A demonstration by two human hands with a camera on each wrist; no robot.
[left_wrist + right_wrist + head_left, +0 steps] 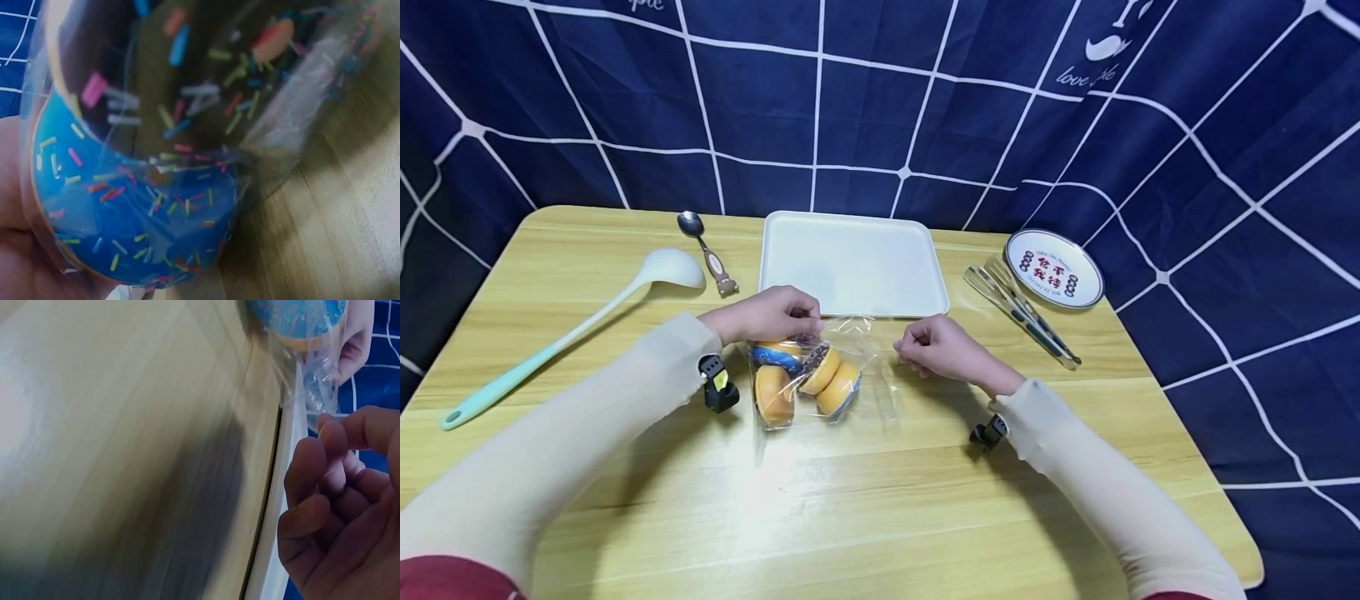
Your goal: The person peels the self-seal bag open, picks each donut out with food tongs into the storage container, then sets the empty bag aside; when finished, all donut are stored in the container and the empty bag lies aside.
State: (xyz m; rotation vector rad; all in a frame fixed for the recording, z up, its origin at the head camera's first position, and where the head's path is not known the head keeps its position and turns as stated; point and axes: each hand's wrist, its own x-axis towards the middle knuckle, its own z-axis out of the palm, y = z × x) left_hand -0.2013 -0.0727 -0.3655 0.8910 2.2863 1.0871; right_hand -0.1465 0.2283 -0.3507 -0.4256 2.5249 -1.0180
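Note:
A clear plastic bag lies in the middle of the table. Inside are several doughnuts, seen through the film, with blue or chocolate-brown icing. My left hand grips the bag's upper left edge, thumb and fingers bent over the film. Close up in the left wrist view, a blue-iced doughnut with coloured sprinkles sits below a brown one. To the right of the bag my right hand hovers with loosely curled fingers, its fingertips close to the film, with nothing visible in them.
A white tray lies directly behind the bag. On the left are a ladle with a mint handle and a small spoon. Metal tongs and a round plate with red characters are at the right. A dark blue checked cloth hangs behind.

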